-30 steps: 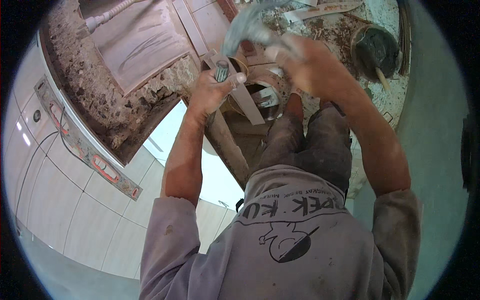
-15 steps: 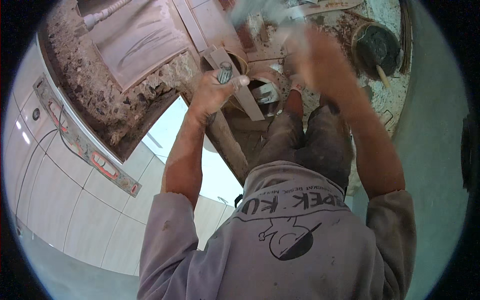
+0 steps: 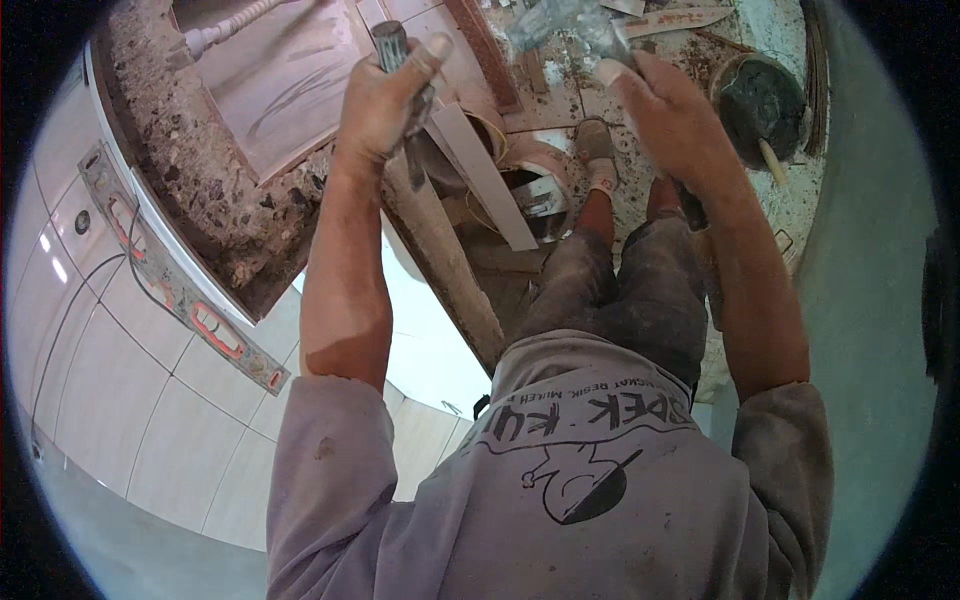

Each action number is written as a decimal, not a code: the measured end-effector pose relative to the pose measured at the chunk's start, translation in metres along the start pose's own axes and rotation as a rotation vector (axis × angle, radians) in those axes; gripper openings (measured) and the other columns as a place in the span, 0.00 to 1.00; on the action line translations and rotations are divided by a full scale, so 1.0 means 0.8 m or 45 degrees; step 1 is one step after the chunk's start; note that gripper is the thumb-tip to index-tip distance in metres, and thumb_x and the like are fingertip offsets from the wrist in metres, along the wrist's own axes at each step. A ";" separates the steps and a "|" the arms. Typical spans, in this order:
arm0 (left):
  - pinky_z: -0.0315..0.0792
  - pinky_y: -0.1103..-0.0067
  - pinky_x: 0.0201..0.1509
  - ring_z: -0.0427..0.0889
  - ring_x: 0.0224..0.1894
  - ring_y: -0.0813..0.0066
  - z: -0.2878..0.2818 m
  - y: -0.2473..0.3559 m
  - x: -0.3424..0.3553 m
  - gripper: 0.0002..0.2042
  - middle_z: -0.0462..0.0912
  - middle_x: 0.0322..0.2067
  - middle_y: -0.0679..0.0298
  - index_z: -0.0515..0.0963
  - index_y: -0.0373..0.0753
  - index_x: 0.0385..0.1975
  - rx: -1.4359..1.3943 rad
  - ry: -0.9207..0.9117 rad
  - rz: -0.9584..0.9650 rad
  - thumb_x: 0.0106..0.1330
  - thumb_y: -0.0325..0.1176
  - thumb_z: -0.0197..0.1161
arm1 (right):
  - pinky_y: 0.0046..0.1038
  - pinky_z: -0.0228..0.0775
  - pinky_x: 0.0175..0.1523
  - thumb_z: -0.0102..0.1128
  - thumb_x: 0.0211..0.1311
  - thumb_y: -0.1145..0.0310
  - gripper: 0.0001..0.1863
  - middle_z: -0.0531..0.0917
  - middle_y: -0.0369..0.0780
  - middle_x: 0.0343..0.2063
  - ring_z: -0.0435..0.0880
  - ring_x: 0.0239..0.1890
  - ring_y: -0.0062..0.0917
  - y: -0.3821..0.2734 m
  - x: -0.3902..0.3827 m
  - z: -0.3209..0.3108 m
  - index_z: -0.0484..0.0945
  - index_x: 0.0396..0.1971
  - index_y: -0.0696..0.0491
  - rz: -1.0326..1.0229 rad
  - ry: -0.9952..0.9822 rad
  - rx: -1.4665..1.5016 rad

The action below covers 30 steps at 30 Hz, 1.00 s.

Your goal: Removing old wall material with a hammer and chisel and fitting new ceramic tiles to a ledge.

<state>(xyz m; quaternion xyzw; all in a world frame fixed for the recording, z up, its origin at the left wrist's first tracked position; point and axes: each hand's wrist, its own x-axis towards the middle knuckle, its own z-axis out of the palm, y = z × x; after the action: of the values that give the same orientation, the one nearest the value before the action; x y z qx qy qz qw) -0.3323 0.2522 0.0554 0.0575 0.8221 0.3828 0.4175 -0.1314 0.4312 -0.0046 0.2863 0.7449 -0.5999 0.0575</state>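
My left hand (image 3: pixel 385 110) is closed round a chisel (image 3: pixel 390 45) with a ribbed grey end standing up past the thumb. The chisel's lower end points down over a pale plank edge. My right hand (image 3: pixel 670 110) is closed round a hammer (image 3: pixel 570 28), its grey head smeared by motion; a dark handle end shows below the wrist. Both hands are raised at the far side, apart from each other. To the left of my left hand lies a ledge of rough, broken concrete (image 3: pixel 240 225).
A spirit level (image 3: pixel 180 275) rests on pale tiles at left. A bucket of grey mortar (image 3: pixel 757 105) with a wooden handle stands at far right. Between my arms are a narrow tile strip (image 3: pixel 485 180), a pinkish bucket (image 3: pixel 535 160) and a long plank edge (image 3: pixel 445 260). Debris litters the floor (image 3: pixel 640 140).
My left hand has moved up and left with the chisel. The hammer has shifted slightly right, and my right hand is less blurred. The view has shifted a little.
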 end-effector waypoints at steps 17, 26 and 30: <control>0.60 0.78 0.21 0.63 0.17 0.82 0.016 -0.014 0.030 0.25 0.66 0.12 0.73 0.72 0.40 0.13 0.524 -0.071 -0.048 0.54 0.57 0.65 | 0.36 0.65 0.46 0.45 0.66 0.55 0.23 0.76 0.50 0.35 0.74 0.39 0.39 -0.063 0.049 -0.039 0.71 0.43 0.63 0.052 0.025 -0.276; 0.61 0.79 0.23 0.64 0.18 0.82 0.014 -0.019 0.029 0.22 0.68 0.13 0.72 0.72 0.38 0.14 0.535 -0.046 -0.157 0.55 0.51 0.66 | 0.35 0.70 0.48 0.54 0.50 0.78 0.16 0.78 0.47 0.38 0.77 0.44 0.38 -0.037 0.088 -0.023 0.74 0.42 0.55 -0.660 0.140 -0.947; 0.62 0.79 0.23 0.64 0.18 0.82 0.016 -0.020 0.022 0.21 0.69 0.13 0.71 0.73 0.36 0.16 0.395 -0.058 -0.111 0.55 0.50 0.66 | 0.36 0.69 0.45 0.55 0.55 0.69 0.14 0.78 0.47 0.33 0.78 0.40 0.39 -0.037 0.079 -0.013 0.73 0.41 0.58 -0.468 -0.301 0.010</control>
<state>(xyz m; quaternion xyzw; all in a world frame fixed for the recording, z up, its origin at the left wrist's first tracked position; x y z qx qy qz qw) -0.3309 0.2561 0.0286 0.0942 0.8634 0.2315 0.4383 -0.1959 0.4598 -0.0039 0.0734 0.7703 -0.6326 0.0331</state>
